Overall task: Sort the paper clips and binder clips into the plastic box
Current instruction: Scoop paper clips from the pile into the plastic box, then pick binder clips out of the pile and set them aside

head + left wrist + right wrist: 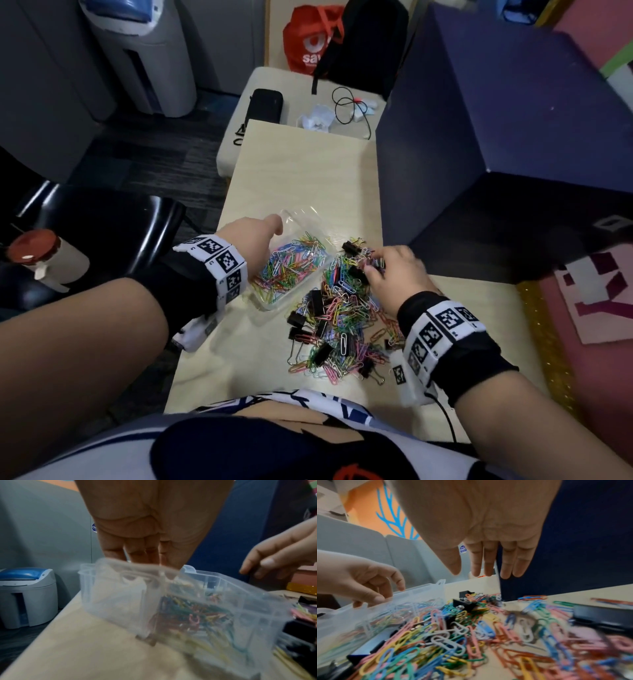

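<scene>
A clear plastic box [270, 305] holding coloured paper clips [291, 263] lies on the pale table [301, 164]. My left hand [274, 222] reaches over its far left rim, and its fingers [373, 588] curl on the rim of the box [412, 595]. To the right of the box lies a loose pile of coloured paper clips [342, 325] mixed with black binder clips [317, 301]. My right hand [373, 263] hovers over the pile's far end. Its fingers [481, 563] are straight and hold nothing above the clips [453, 635].
A tall dark blue block [496, 120] stands against the table's right side, close to my right hand. A black seat [102, 233] and a red-capped bottle [37, 253] are to the left. A white bench with a black case [265, 102] lies beyond the table.
</scene>
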